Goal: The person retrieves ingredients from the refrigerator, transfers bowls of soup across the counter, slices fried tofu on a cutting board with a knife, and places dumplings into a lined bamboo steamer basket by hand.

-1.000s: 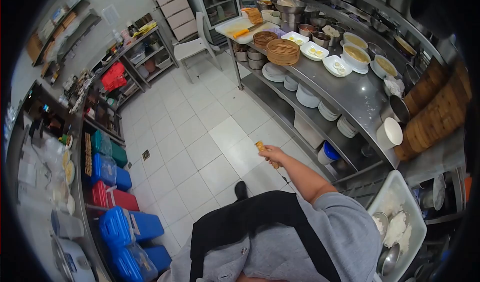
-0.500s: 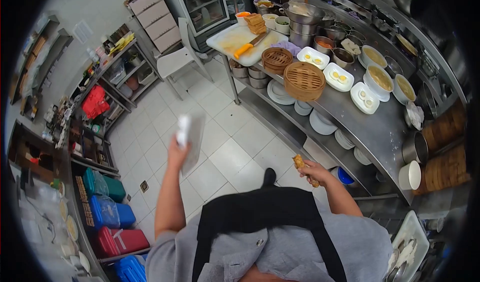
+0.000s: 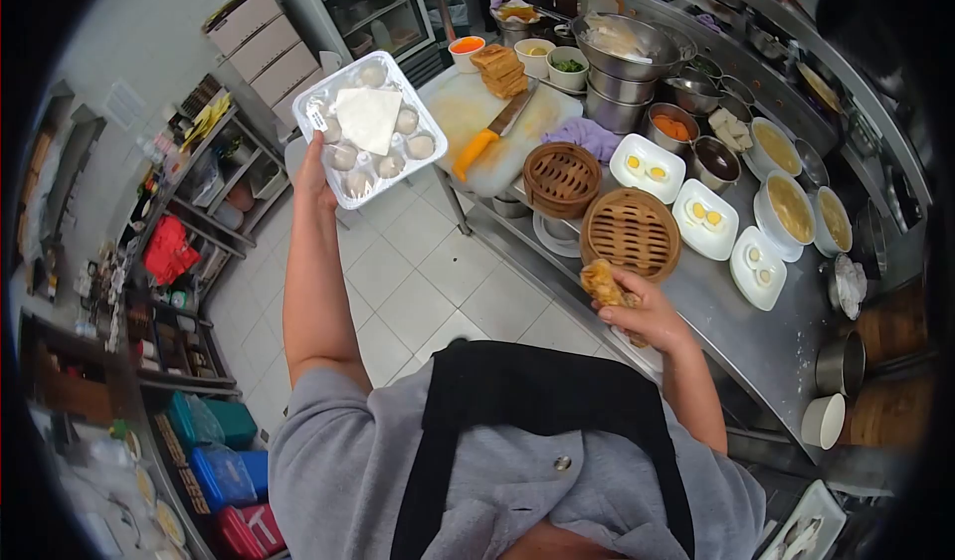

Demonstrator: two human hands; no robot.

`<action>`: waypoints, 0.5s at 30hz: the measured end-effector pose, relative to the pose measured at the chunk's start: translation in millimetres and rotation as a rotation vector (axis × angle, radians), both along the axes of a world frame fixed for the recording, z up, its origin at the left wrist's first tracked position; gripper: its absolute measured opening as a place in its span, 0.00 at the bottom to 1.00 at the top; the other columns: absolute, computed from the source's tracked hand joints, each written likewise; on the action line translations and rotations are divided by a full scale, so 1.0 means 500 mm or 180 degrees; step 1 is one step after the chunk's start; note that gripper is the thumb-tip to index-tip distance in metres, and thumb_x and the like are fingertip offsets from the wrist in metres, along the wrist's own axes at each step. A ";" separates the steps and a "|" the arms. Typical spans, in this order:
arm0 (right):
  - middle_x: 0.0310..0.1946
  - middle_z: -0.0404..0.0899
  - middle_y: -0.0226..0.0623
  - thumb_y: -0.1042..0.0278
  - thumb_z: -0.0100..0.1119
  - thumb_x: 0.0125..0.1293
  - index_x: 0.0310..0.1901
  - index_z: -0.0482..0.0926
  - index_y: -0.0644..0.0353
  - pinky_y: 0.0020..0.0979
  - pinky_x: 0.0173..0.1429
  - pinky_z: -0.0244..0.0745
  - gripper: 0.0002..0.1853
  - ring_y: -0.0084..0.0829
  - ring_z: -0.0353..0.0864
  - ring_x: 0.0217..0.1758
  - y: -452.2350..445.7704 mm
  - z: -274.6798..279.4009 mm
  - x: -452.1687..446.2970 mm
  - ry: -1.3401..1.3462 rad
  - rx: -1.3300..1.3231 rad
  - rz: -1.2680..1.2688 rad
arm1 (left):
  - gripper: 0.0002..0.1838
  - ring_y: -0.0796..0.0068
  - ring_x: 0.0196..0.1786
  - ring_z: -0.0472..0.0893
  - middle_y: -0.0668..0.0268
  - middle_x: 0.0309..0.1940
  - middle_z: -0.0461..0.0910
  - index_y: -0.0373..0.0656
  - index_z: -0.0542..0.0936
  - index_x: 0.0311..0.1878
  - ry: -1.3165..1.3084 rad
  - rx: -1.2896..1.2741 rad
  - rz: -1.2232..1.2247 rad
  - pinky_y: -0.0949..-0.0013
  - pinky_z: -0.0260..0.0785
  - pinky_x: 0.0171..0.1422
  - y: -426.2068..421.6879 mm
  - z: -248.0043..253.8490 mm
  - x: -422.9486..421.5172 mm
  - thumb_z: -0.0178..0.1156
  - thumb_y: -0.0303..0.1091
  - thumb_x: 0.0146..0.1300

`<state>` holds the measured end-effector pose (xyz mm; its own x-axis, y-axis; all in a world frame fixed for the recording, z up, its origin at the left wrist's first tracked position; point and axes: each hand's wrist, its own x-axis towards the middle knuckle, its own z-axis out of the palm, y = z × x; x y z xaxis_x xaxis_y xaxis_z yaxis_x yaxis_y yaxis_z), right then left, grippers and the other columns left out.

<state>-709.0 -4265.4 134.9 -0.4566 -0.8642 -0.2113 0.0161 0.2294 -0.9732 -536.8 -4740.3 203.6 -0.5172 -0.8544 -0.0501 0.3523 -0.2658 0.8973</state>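
The left grip (image 3: 315, 177) pinches the left edge of a clear, shiny plastic tray (image 3: 428, 124) of rounded pale balls (image 3: 420, 146), raised at left; the right grip (image 3: 649, 313) curls around a knobbly golden-brown piece (image 3: 600, 281), long axis far-left to near-right, near a slatted bamboo steamer (image 3: 630, 234) on the steel counter (image 3: 726, 326)

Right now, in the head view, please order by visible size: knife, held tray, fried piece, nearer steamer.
1. Held tray (largest)
2. Nearer steamer
3. Unsure: fried piece and knife; the right hand covers part of the fried piece.
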 end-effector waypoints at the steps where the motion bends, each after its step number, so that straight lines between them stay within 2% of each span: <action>1: 0.41 0.78 0.33 0.66 0.68 0.53 0.64 0.64 0.62 0.19 0.34 0.70 0.37 0.19 0.76 0.38 -0.005 -0.008 -0.005 0.0077 -0.0175 -0.0188 | 0.25 0.57 0.52 0.78 0.53 0.54 0.74 0.36 0.65 0.61 -0.0036 0.0019 -0.0056 0.53 0.73 0.55 -0.041 -0.013 -0.025 0.46 0.46 0.71; 2: 0.44 0.78 0.34 0.68 0.68 0.52 0.64 0.64 0.62 0.17 0.35 0.70 0.36 0.19 0.77 0.42 -0.010 -0.015 -0.010 0.0164 -0.0347 -0.0370 | 0.26 0.57 0.52 0.78 0.53 0.55 0.74 0.37 0.65 0.62 -0.0146 0.0118 -0.0264 0.53 0.73 0.55 -0.090 -0.034 -0.050 0.45 0.48 0.71; 3: 0.44 0.78 0.35 0.68 0.67 0.52 0.63 0.65 0.64 0.18 0.37 0.70 0.36 0.19 0.77 0.39 -0.025 0.016 0.003 -0.0252 -0.0322 -0.0580 | 0.27 0.57 0.52 0.78 0.53 0.55 0.74 0.39 0.65 0.62 -0.0257 0.0226 -0.0484 0.53 0.74 0.54 -0.135 -0.053 -0.077 0.43 0.50 0.71; 5: 0.42 0.79 0.37 0.67 0.67 0.52 0.63 0.65 0.64 0.17 0.35 0.69 0.36 0.17 0.75 0.35 -0.049 0.030 0.007 -0.0111 0.0086 -0.0914 | 0.28 0.57 0.51 0.79 0.52 0.54 0.75 0.38 0.65 0.62 -0.0337 0.0266 -0.0865 0.53 0.74 0.53 -0.212 -0.098 -0.129 0.41 0.52 0.71; 9: 0.42 0.79 0.38 0.66 0.66 0.51 0.63 0.65 0.63 0.16 0.32 0.67 0.36 0.15 0.73 0.31 -0.156 0.063 0.013 -0.0223 0.0043 -0.1394 | 0.29 0.57 0.51 0.79 0.53 0.55 0.74 0.37 0.67 0.61 -0.0525 0.0429 -0.1287 0.54 0.74 0.53 -0.328 -0.182 -0.274 0.44 0.53 0.70; 11: 0.42 0.79 0.39 0.64 0.67 0.51 0.64 0.64 0.63 0.15 0.30 0.66 0.37 0.13 0.72 0.31 -0.225 0.075 0.013 -0.0191 -0.0311 -0.1450 | 0.30 0.59 0.52 0.78 0.54 0.54 0.75 0.36 0.67 0.61 -0.1629 0.0042 -0.1640 0.54 0.72 0.53 -0.378 -0.234 -0.330 0.50 0.53 0.67; 13: 0.42 0.79 0.38 0.65 0.67 0.52 0.65 0.63 0.63 0.16 0.30 0.66 0.38 0.14 0.73 0.31 -0.296 0.083 -0.005 -0.0190 -0.0309 -0.1424 | 0.30 0.61 0.53 0.77 0.54 0.52 0.76 0.36 0.68 0.61 -0.2659 -0.0896 -0.1574 0.55 0.69 0.55 -0.362 -0.228 -0.362 0.56 0.49 0.63; 14: 0.43 0.78 0.37 0.66 0.67 0.52 0.65 0.62 0.63 0.16 0.29 0.66 0.38 0.15 0.73 0.30 -0.335 0.086 -0.015 0.0113 -0.0221 -0.1398 | 0.31 0.61 0.55 0.76 0.52 0.52 0.76 0.36 0.69 0.60 -0.2954 -0.1338 -0.1315 0.58 0.67 0.57 -0.358 -0.239 -0.386 0.62 0.45 0.57; 15: 0.43 0.78 0.36 0.66 0.67 0.53 0.65 0.62 0.63 0.17 0.29 0.66 0.38 0.15 0.73 0.30 -0.367 0.083 -0.031 0.0224 -0.0192 -0.1367 | 0.31 0.61 0.55 0.76 0.52 0.52 0.76 0.36 0.69 0.60 -0.2975 -0.1314 -0.1360 0.58 0.67 0.57 -0.357 -0.244 -0.392 0.62 0.45 0.57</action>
